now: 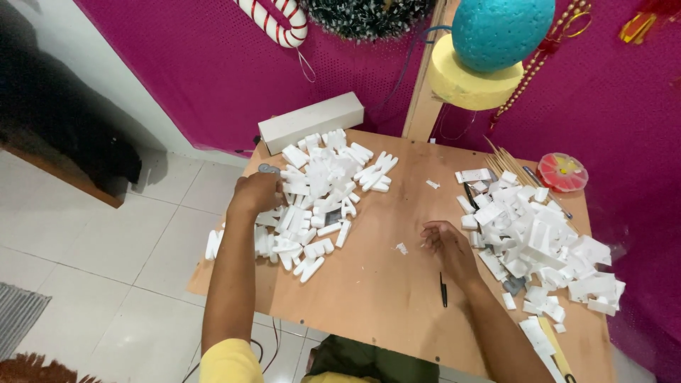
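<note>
My left hand [257,193] rests knuckles-up on the left pile of cut white foam shapes [323,191], its fingers curled into the pieces; whether it grips one is hidden. My right hand [445,241] lies on the bare wooden table [383,284], fingers loosely apart and holding nothing. It sits just left of the right heap of white foam scraps [539,241]. A small foam crumb [401,248] lies between the hands.
A black pen [443,289] lies near my right wrist. A long white foam block [311,122] sits at the back left. Wooden skewers [509,162] and a red round box [562,172] are at the back right. A teal foam ball [500,30] on a yellow disc hangs above.
</note>
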